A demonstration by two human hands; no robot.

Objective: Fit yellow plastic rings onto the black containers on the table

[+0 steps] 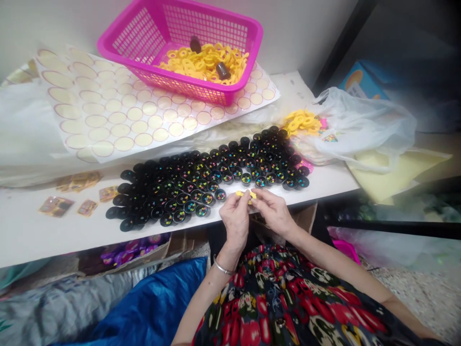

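Just in front of the black caps (201,182), left hand (236,218) and right hand (273,209) pinch the small yellow ring (246,194) at its rim; it seems light, thin, bendy, needing gentle fingertips.

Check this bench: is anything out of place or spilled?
Two dark caps lie among the yellow rings in the pink basket, the only non-ring items there. More rings spill from the bag at right. The left hand and right hand pinch one ring.

home piecework bench (makeshift): rows of black caps (212,180), pink basket (144,33)
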